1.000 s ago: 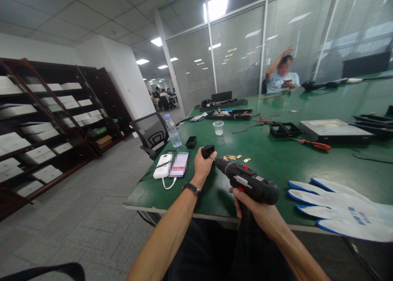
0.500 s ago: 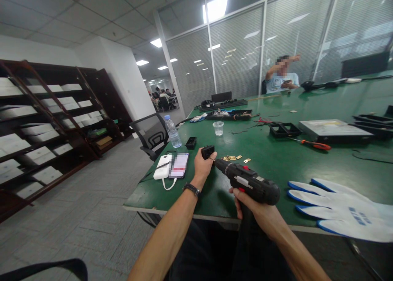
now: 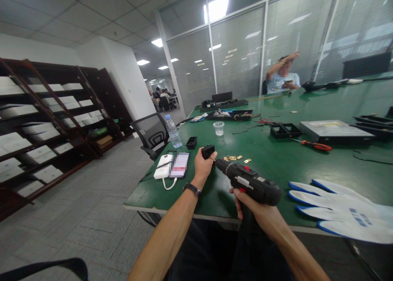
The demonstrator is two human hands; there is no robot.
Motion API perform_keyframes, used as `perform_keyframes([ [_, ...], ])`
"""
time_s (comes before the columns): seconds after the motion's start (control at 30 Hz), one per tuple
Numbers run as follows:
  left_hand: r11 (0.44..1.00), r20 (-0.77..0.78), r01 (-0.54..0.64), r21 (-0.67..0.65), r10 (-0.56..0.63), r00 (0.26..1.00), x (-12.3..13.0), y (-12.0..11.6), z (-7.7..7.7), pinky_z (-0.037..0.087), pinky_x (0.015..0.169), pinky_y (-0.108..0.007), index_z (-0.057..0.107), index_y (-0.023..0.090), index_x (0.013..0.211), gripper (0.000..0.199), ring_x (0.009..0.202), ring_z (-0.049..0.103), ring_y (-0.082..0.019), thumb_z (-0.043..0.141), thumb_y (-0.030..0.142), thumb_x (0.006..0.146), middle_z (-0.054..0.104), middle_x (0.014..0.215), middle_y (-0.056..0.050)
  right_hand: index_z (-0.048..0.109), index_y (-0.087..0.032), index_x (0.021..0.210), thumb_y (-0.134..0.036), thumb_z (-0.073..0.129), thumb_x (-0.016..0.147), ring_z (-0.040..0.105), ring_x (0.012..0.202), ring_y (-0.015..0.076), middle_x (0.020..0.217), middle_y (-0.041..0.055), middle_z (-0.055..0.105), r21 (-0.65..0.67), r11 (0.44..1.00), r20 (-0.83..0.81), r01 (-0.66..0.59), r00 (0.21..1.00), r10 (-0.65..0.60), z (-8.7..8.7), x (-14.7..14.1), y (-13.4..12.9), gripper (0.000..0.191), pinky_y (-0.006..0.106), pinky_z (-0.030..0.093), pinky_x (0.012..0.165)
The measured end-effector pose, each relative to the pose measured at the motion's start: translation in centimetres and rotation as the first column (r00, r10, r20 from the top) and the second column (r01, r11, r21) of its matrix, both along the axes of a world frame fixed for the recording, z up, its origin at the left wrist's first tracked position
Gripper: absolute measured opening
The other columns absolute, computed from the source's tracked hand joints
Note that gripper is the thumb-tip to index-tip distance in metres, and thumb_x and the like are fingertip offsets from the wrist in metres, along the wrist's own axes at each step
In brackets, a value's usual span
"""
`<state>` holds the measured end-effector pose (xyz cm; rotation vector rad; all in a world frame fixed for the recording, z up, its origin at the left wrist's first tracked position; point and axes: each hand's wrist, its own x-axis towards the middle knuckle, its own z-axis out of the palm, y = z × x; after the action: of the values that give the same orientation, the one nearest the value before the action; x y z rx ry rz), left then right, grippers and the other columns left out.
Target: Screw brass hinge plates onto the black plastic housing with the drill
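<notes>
My left hand is closed around a small black plastic part just above the green table. In my right hand is a black cordless drill, held by its handle. Its chuck points left, and the tip is right beside my left thumb; whether it touches the black part I cannot tell. Several small brass-coloured plates lie loose on the table behind the chuck. A small black box sits to the left of them.
Left of my hands are a white power bank, a phone and a water bottle. A plastic cup stands further back. White gloves, a screwdriver and a flat metal-topped case lie right. Another person sits across.
Both my hands, the drill and the black part hold almost the same place. Across the table, the other person's raised arm has shifted slightly.
</notes>
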<state>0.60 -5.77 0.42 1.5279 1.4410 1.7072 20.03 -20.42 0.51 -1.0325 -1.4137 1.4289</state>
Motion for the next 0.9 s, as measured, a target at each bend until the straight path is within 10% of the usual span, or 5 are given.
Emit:
perform_keyframes([
  [0.9,0.999,-0.006,0.031,0.026,-0.031,0.999,-0.04,0.07,-0.21,0.048,0.085,-0.03,0.065,0.018,0.103,0.029,0.09,0.063,-0.018,0.075,0.034,0.081,0.07,0.099,-0.005,0.063,-0.017,0.064,-0.067,0.069,0.084,0.059,0.059,0.0174,0.067,0.0069,0.064,-0.027,0.999,-0.107,0.036,0.994,-0.039,-0.31,-0.21,0.02,0.054,0.03,0.047,0.06],
])
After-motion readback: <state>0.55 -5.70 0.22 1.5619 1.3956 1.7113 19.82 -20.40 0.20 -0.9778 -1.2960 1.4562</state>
